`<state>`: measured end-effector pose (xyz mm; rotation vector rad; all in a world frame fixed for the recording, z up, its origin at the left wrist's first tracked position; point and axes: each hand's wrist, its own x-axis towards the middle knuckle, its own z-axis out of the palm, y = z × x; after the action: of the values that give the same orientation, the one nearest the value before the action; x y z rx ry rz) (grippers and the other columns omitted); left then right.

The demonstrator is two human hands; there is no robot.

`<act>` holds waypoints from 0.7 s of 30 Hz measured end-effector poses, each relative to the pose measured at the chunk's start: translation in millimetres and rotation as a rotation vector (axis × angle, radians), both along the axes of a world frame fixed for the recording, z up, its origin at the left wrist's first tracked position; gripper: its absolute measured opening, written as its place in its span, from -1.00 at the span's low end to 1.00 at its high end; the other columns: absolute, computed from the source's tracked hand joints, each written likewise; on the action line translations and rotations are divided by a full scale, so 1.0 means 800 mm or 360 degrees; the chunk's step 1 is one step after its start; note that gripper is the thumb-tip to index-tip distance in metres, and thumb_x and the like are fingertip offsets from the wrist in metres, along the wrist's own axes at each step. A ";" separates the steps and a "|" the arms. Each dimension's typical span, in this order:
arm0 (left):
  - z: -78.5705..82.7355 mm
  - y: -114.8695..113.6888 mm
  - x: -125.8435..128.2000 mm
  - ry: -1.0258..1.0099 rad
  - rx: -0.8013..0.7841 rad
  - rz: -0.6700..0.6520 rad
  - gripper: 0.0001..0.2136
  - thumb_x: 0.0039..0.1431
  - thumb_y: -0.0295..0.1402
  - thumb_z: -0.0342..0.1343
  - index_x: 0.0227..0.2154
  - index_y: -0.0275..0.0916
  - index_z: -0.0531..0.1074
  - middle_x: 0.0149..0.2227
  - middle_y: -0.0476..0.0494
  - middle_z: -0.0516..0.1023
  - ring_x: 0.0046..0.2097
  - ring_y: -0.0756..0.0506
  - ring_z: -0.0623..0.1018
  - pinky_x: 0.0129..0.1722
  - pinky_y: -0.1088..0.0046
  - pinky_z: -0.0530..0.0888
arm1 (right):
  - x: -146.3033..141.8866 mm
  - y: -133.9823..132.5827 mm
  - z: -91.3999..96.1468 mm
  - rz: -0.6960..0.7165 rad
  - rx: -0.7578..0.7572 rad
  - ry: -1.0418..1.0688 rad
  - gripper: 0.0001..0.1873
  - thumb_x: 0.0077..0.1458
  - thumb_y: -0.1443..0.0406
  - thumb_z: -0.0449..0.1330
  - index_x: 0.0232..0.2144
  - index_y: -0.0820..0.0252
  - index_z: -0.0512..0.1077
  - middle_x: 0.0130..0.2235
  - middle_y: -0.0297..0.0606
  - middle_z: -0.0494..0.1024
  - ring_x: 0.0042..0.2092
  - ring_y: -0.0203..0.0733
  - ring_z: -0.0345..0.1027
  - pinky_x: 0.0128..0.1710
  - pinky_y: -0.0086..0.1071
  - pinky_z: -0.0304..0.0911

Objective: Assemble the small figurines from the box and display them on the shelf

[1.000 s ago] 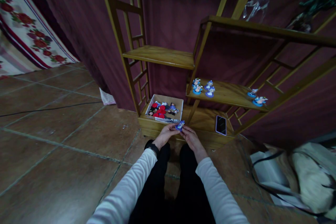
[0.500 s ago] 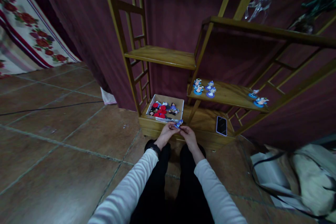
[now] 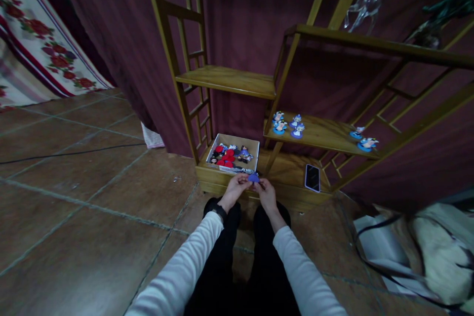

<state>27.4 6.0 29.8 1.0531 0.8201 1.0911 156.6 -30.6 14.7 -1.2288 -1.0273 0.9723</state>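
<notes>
Figurine (image 3: pixel 254 177), small and blue, is pinched between the left hand (image 3: pixel 236 188) and right hand (image 3: pixel 265 192), each grip closed on one edge. It looks light, rigid and probably brittle at its thin parts, so the flat base seems the safest hold. Just beyond the grip stands a box (image 3: pixel 237 138) of similar figures.

The small toy (image 3: pixel 254 177) in the middle was blue and purple. The sleeves (image 3: pixel 185 271) at the bottom were white and the trousers (image 3: pixel 237 276) were black. The shelf (image 3: pixel 229 79) was yellow-brown wood and the curtain (image 3: pixel 240 10) at the top was dark red. The box (image 3: pixel 239 138) held red, black and blue toys (image 3: pixel 226 153). The little figures (image 3: pixel 287 125) right of the middle were blue and white. The floor (image 3: pixel 74 197) had brown tiles. The cloth (image 3: pixel 33 39) at the upper left was white with red flowers.
</notes>
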 end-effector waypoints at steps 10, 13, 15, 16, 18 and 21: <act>-0.001 0.000 0.000 0.0010 0.0038 0.0111 -0.74 -0.27 -0.36 0.32 -0.46 -0.27 0.41 -0.55 0.03 0.46 -0.51 0.04 0.43 -0.48 0.53 0.35 | 0.000 0.000 0.005 0.0054 -0.0010 -0.0021 -0.77 -0.11 0.14 0.19 -0.40 0.15 0.37 -0.42 -0.36 0.49 -0.40 -0.27 0.38 -0.37 -0.38 0.37; 0.002 -0.001 -0.001 -0.0044 -0.0019 0.0093 -0.72 -0.28 -0.36 0.33 -0.43 -0.28 0.43 -0.51 0.00 0.50 -0.49 0.02 0.46 -0.42 0.49 0.40 | -0.001 -0.002 0.005 -0.0040 -0.0029 -0.0107 -0.74 -0.06 0.13 0.15 -0.34 0.15 0.39 -0.43 -0.36 0.49 -0.48 -0.28 0.36 -0.46 -0.41 0.34; 0.005 -0.002 -0.002 -0.0100 -0.0095 0.0035 -0.70 -0.24 -0.34 0.32 -0.37 -0.30 0.44 -0.46 -0.05 0.52 -0.44 0.00 0.49 -0.35 0.44 0.43 | -0.001 -0.005 0.006 -0.0088 -0.0018 -0.0244 -0.74 -0.02 0.13 0.11 -0.31 0.15 0.39 -0.44 -0.34 0.50 -0.51 -0.28 0.35 -0.48 -0.41 0.32; 0.006 -0.002 -0.003 -0.0140 -0.0139 0.0001 -0.69 -0.21 -0.32 0.31 -0.35 -0.30 0.45 -0.43 -0.08 0.53 -0.41 -0.02 0.51 -0.31 0.42 0.44 | -0.001 -0.006 0.007 -0.0109 0.0001 -0.0346 -0.75 0.00 0.14 0.09 -0.30 0.15 0.40 -0.43 -0.33 0.51 -0.50 -0.27 0.35 -0.47 -0.41 0.31; 0.008 -0.003 -0.004 -0.0227 -0.0208 -0.0055 -0.70 -0.15 -0.28 0.28 -0.32 -0.31 0.45 -0.37 -0.13 0.54 -0.34 -0.05 0.53 -0.24 0.37 0.44 | -0.001 -0.009 0.010 -0.0154 0.0058 -0.0596 -0.78 0.02 0.18 0.08 -0.31 0.13 0.41 -0.40 -0.30 0.52 -0.44 -0.24 0.38 -0.40 -0.38 0.30; 0.007 -0.003 -0.003 -0.0256 -0.0234 -0.0059 -0.72 -0.14 -0.29 0.28 -0.34 -0.32 0.44 -0.37 -0.13 0.54 -0.33 -0.03 0.53 -0.22 0.39 0.43 | -0.003 -0.015 0.016 -0.0209 0.0118 -0.0919 -0.83 0.03 0.24 0.07 -0.33 0.11 0.42 -0.33 -0.27 0.53 -0.30 -0.18 0.40 -0.26 -0.34 0.26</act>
<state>24.7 3.7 35.4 0.8435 0.7373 1.0529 154.5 -42.2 27.3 -1.5345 -1.3909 0.4739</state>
